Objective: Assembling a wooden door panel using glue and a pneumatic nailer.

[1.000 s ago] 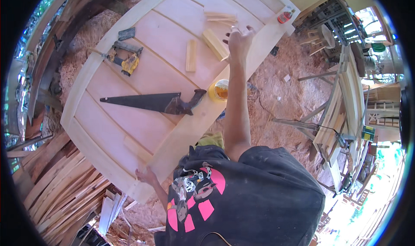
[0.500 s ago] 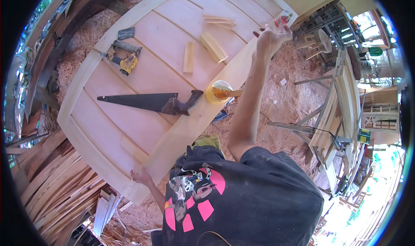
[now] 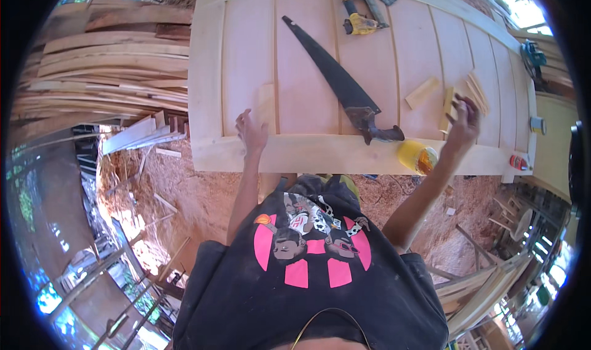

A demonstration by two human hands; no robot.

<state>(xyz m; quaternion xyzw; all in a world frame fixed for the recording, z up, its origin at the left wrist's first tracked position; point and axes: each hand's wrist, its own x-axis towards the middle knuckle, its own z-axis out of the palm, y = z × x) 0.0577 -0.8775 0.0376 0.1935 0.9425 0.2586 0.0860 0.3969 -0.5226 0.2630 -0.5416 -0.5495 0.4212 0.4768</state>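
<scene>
A large pale wooden panel [image 3: 306, 67] with grooved boards and a frame, like a door, lies in front of me. My left hand [image 3: 252, 133] is open over its near left part, beside a thin wood strip [image 3: 266, 104]. My right hand [image 3: 465, 123] is over the near right part with fingers apart and slightly curled, close to a wood block [image 3: 449, 107] that it partly covers; nothing shows in its grasp. A handsaw [image 3: 335, 73] lies slantwise between the hands. Next to my right forearm sits a yellow tub [image 3: 414, 155] of orange-brown stuff.
A yellow-and-black power tool [image 3: 362, 24] lies at the far edge. Another wood block [image 3: 422, 92] and thin offcuts [image 3: 477, 93] lie near my right hand. A small red bottle [image 3: 519, 162] and a can [image 3: 537, 125] are at the right end. Stacked planks [image 3: 117, 60] stand left.
The view has turned and shifted. My right hand has moved away from the red bottle, which stays on the panel's corner, to beside the wood block. My left hand is now farther over the panel.
</scene>
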